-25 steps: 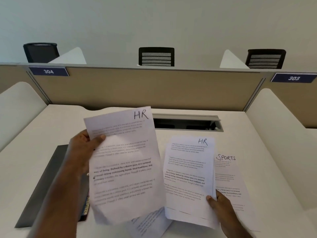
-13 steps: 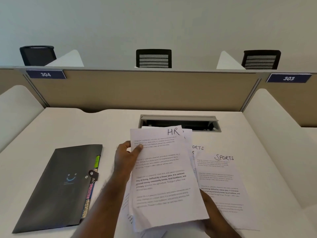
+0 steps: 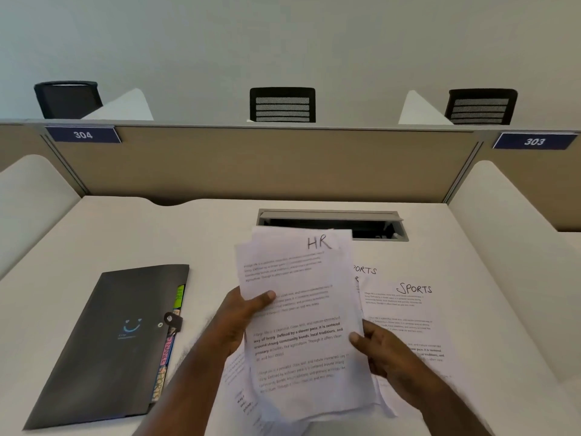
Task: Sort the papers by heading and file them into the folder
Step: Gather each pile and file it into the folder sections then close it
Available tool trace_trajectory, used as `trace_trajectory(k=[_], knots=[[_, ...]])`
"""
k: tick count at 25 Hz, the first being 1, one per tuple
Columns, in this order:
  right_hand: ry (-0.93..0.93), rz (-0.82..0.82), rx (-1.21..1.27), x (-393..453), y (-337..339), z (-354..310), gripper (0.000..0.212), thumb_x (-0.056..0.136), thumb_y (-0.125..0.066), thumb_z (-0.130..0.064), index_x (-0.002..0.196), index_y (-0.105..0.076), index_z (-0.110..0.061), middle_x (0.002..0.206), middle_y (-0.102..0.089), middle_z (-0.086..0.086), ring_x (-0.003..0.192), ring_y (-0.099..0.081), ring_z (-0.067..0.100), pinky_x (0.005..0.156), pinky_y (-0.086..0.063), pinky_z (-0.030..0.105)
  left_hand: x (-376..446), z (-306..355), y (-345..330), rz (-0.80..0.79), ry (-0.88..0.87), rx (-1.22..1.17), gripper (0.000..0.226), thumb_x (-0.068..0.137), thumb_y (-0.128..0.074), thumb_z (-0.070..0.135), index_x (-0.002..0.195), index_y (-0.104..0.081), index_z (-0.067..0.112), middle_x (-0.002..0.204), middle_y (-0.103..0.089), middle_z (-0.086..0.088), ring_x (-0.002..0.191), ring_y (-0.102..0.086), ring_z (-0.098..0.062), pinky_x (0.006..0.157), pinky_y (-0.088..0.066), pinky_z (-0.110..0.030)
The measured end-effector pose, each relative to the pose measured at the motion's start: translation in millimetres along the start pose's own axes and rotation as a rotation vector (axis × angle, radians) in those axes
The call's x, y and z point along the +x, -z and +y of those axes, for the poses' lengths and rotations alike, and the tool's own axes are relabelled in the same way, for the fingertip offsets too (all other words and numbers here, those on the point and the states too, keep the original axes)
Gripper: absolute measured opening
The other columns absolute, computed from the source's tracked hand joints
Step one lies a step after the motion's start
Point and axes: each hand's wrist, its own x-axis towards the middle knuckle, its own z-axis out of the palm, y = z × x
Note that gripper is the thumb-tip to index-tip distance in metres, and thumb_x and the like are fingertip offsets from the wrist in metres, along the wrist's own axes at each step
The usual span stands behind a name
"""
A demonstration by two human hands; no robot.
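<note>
Head view: a small stack of HR papers (image 3: 301,309), its top sheet headed "HR" in handwriting, is held up above the middle of the white surface (image 3: 125,234), the sheets fanned slightly at their top edges. The left hand (image 3: 242,319) grips the stack's left edge, thumb pressed across the front of the top sheet and the other fingers hidden behind it. The right hand (image 3: 382,354) holds the right edge lower down, thumb on the front and fingers curled behind the stack. Just to the right, lying flat on the surface, is a sheet headed "SPORTS" (image 3: 408,313), partly covered by the right hand and wrist; a second SPORTS sheet (image 3: 364,270) peeks out from behind the held stack, only the end of its heading showing. More printed pages (image 3: 239,382) lie under the stack near the lower edge, their headings hidden. Well to the left lies the dark folder (image 3: 113,341), closed, with a smiley mark on its cover, a snap strap at its right edge and coloured tabs showing along that edge. Behind the papers is an open cable tray (image 3: 333,223) in the surface, then a beige partition (image 3: 267,162) carrying plates numbered 304 and 303.
</note>
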Motion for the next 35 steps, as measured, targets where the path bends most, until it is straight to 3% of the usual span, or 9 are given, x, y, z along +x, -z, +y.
trace_trajectory(k=[4,6,9,13,19,23,27,31,35], knots=[[0.223,0.156,-0.113,19,-6,-26,0.072,0.051,-0.085,-0.055,0.105,-0.072,-0.011,0.103,-0.075,0.008,0.097,-0.071,0.027,0.084,-0.058,0.038,-1,34,-18,-0.058,-0.209,0.081,0.044,0.070,-0.082,0.024,0.110,-0.070,0.011,0.110,-0.074,-0.013,0.098,-0.071,-0.036,0.084,-0.056,-0.057],[0.344,0.260,-0.099,26,-6,-33,0.065,0.047,-0.086,-0.058,0.094,-0.076,-0.014,0.096,-0.076,0.008,0.091,-0.072,0.023,0.079,-0.059,0.034,0,48,-21,-0.128,-0.308,0.087,0.043,0.069,-0.082,0.024,0.109,-0.071,0.014,0.112,-0.072,-0.013,0.102,-0.070,-0.034,0.082,-0.058,-0.053],[0.440,0.286,-0.095,34,-7,-36,0.018,0.073,-0.081,-0.021,0.090,-0.075,-0.024,0.093,-0.075,0.007,0.089,-0.071,0.017,0.081,-0.058,0.037,7,47,-17,-0.185,-0.342,0.125,0.044,0.069,-0.083,0.030,0.110,-0.070,0.020,0.111,-0.071,-0.011,0.105,-0.067,-0.031,0.085,-0.058,-0.048],[0.409,0.336,-0.122,46,-5,-16,0.036,0.077,-0.074,0.002,0.096,-0.069,-0.029,0.091,-0.076,-0.004,0.090,-0.070,0.011,0.080,-0.058,0.029,19,12,-11,-0.113,-0.239,0.232,0.056,0.065,-0.086,0.040,0.113,-0.070,0.015,0.108,-0.072,-0.011,0.106,-0.066,-0.033,0.088,-0.057,-0.049],[0.367,0.361,-0.111,68,-5,-4,0.033,0.080,-0.073,-0.002,0.103,-0.066,-0.025,0.103,-0.071,0.011,0.101,-0.066,0.028,0.087,-0.056,0.049,29,-4,-18,-0.106,-0.201,0.237,0.039,0.077,-0.078,0.020,0.115,-0.068,0.018,0.108,-0.072,-0.009,0.106,-0.066,-0.031,0.087,-0.057,-0.052],[0.365,0.382,-0.061,76,-5,-11,0.024,0.079,-0.075,-0.007,0.097,-0.070,-0.022,0.098,-0.074,0.010,0.096,-0.068,0.028,0.083,-0.058,0.045,34,7,-22,-0.075,-0.252,0.253,0.042,0.075,-0.076,0.028,0.116,-0.067,0.021,0.108,-0.072,-0.005,0.102,-0.069,-0.027,0.083,-0.060,-0.048],[0.325,0.350,-0.012,79,-9,3,0.057,0.050,-0.089,-0.048,0.098,-0.072,-0.021,0.099,-0.074,0.009,0.096,-0.069,0.029,0.083,-0.057,0.049,36,0,-20,-0.056,-0.179,0.333,0.038,0.077,-0.075,0.028,0.114,-0.068,0.019,0.108,-0.073,-0.003,0.104,-0.068,-0.027,0.086,-0.058,-0.051],[0.384,0.318,-0.039,88,-18,-11,0.022,0.077,-0.077,-0.016,0.099,-0.070,-0.017,0.098,-0.074,0.009,0.095,-0.070,0.026,0.080,-0.058,0.041,30,24,-10,-0.035,-0.221,0.246,0.033,0.079,-0.075,0.023,0.109,-0.070,0.010,0.106,-0.074,-0.011,0.100,-0.070,-0.030,0.084,-0.059,-0.049],[0.314,0.073,-0.103,99,-38,-18,0.061,0.061,-0.082,-0.052,0.107,-0.070,-0.013,0.105,-0.074,0.006,0.098,-0.071,0.023,0.081,-0.058,0.032,28,51,38,0.027,-0.142,0.076,0.035,0.078,-0.078,0.009,0.111,-0.068,0.000,0.110,-0.073,-0.020,0.100,-0.070,-0.038,0.087,-0.057,-0.050]])
